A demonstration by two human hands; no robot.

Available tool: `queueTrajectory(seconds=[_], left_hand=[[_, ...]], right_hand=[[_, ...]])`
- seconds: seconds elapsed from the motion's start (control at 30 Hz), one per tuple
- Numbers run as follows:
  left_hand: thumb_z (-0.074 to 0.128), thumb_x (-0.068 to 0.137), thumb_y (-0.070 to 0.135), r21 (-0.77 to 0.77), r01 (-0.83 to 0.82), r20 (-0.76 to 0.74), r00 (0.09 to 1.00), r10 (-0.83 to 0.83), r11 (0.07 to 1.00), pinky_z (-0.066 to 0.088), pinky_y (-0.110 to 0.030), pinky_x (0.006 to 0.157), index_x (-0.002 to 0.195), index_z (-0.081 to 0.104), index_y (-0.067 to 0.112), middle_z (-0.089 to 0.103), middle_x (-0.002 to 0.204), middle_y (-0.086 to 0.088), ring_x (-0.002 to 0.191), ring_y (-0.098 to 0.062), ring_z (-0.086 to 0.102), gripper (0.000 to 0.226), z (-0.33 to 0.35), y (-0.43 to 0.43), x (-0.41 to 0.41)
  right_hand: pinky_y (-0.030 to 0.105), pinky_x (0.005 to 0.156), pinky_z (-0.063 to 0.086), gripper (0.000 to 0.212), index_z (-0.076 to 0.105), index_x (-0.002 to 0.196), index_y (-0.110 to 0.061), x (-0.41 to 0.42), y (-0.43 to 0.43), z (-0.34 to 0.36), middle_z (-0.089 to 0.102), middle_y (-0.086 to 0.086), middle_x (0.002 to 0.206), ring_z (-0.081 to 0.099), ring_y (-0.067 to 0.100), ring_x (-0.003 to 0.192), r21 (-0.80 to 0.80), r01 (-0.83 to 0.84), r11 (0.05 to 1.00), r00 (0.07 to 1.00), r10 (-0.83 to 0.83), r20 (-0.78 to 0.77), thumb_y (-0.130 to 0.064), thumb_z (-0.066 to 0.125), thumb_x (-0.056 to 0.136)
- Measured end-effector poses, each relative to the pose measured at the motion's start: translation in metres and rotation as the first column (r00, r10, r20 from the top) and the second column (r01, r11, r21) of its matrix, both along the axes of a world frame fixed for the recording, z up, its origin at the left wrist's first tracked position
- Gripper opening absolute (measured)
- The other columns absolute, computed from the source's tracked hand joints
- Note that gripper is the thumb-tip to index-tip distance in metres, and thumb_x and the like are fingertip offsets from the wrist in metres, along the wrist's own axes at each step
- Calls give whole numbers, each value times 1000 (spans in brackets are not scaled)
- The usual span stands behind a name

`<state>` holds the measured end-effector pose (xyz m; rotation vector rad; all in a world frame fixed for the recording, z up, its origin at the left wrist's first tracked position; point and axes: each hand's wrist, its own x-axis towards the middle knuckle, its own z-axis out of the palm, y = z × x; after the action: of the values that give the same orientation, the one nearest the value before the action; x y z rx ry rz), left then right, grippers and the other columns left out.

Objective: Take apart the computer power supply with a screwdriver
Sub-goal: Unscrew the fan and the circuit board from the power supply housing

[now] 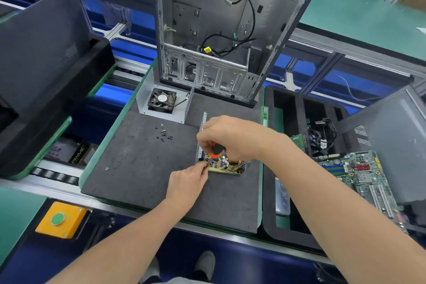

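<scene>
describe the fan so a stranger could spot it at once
Find the tall open computer case at the far end of the dark mat. Before its left corner lies a grey metal cover; the fan sits inside it, the only square black frame with blades.

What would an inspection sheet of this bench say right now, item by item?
Surface: dark foam mat.
Job's things: power supply board, opened, lying on the mat; screwdriver upright over it; metal cover holding the fan, set apart behind.
Clutter: loose screws left of the board.
Hands: right hand grips the screwdriver handle; left hand pinches at the board's near corner.
Cables: black cables inside the computer case; cable bundle in the tray at right.
Surroundings: motherboard at right; yellow push-button box lower left.
</scene>
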<state>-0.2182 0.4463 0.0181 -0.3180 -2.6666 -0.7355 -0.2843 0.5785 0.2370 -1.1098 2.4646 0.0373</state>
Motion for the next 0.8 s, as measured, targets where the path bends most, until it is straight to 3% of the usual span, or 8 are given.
queueTrajectory(seconds=[0.07,0.17,0.27,0.33,0.4,0.57,0.67,0.8], left_hand=[[84,83,22,6,10,-7,1000,-10,1000,40,-26,37,87,77,17,61,51,6,37,-15,53,10,0,0,-1],[85,82,21,21,18,-9,1000,-18,1000,37,-24,38,87,77,17,61,50,7,37,-13,53,11,-2,0,-2],[85,83,21,48,18,-4,1000,-18,999,43,-27,37,91,78,17,62,52,7,38,-13,55,12,-3,0,-2],[85,83,20,61,26,-8,1000,-25,998,45,-27,38,93,79,16,63,52,7,39,-12,56,12,-3,-1,-2],[85,83,20,64,36,-19,999,-34,997,46,-26,39,94,79,16,64,54,7,40,-11,57,13,-2,-1,-2],[84,85,22,43,36,-13,999,-36,998,47,-28,38,95,80,15,65,54,6,40,-13,57,13,-2,-1,-1],[85,83,22,28,30,-17,999,-29,999,46,-29,37,93,80,16,65,53,5,40,-14,58,13,0,-1,-1],[86,83,22,14,25,-21,999,-25,1000,47,-30,36,93,79,16,65,53,4,39,-15,58,14,0,-1,0]], right_hand=[[31,59,43,31,56,95,-27,2,4,-4,48,-5,100,53,18,86,-37,53,998,998,-54,-32,-4,67,77],[38,67,50,19,53,99,-22,10,1,-13,46,-3,96,56,27,86,-192,273,943,945,-300,-127,-30,65,87],[38,61,42,29,45,91,-15,21,-9,-26,45,2,78,54,36,75,-345,512,786,739,-609,-289,-41,57,96],[35,56,35,44,42,79,-15,24,-11,-31,36,1,65,47,32,66,-302,642,705,600,-707,-374,-54,50,99],[33,56,36,50,42,74,-15,20,-10,-31,32,1,64,47,32,67,-231,717,657,563,-742,-364,-56,47,102],[32,53,39,14,54,89,-15,13,-4,-20,52,3,79,56,35,75,-161,530,833,823,-551,-139,-25,64,92],[37,69,52,16,62,89,-23,10,6,-7,54,-11,85,56,19,83,-143,348,926,932,-358,-50,-14,75,85],[28,76,43,31,71,93,-19,9,7,-3,59,-4,99,54,18,97,-59,130,990,986,-135,-97,8,66,79]])
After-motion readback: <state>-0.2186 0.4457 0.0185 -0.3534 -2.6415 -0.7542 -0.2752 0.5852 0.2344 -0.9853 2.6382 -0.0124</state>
